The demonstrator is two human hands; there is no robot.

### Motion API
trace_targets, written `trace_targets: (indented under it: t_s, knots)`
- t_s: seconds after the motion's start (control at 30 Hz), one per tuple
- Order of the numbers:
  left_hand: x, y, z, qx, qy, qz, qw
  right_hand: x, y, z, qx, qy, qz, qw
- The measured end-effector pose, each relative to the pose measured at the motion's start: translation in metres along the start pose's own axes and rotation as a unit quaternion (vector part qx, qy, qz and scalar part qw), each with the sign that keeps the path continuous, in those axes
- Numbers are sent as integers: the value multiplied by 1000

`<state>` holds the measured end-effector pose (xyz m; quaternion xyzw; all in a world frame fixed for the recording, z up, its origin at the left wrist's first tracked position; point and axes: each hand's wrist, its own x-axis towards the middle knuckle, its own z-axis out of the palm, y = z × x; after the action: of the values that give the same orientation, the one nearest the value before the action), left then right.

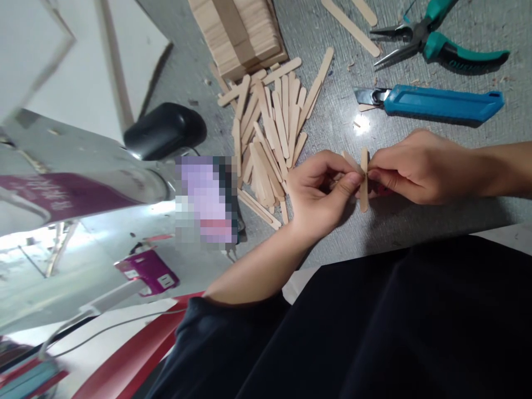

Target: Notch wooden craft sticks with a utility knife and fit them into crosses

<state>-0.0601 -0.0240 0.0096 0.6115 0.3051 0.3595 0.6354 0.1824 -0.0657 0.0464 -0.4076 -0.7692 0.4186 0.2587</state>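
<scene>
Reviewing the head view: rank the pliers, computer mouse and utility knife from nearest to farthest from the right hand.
From the right hand:
1. Utility knife: just above it.
2. Pliers: higher, beyond the knife.
3. Computer mouse: far left, past the loose sticks.

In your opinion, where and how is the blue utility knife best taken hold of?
Probably best: grip the utility knife around the middle of its thick handle, with the right hand coming from the picture's lower right. It lies flat, its metal blade pointing to the picture's left, so this approach should keep fingers away from the blade.
</scene>
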Motion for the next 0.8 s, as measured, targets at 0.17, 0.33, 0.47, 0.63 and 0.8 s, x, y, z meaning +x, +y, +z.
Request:
trace_targets:
  t_s: [0.17, 0.33, 0.47, 0.63, 0.8]
  knots:
    - [-2, -4, -1, 19, 22, -2, 1000, -1, -1, 3, -1, 1, -1, 1000]
    - [-2, -5, 3, 14, 31, 9, 999, -1, 0, 2, -13, 0, 4, 1000]
    - [-1, -3, 7, 17, 24, 24, 999, 2, 1, -3, -25, -14, 4, 1000]
    - [0, -3, 8, 12, 34, 40, 999, 4, -2, -3, -15, -9, 15, 1000]
    - [-3, -7, 7, 27, 50, 34, 998, 1, -6, 5, -24, 9, 19, 999]
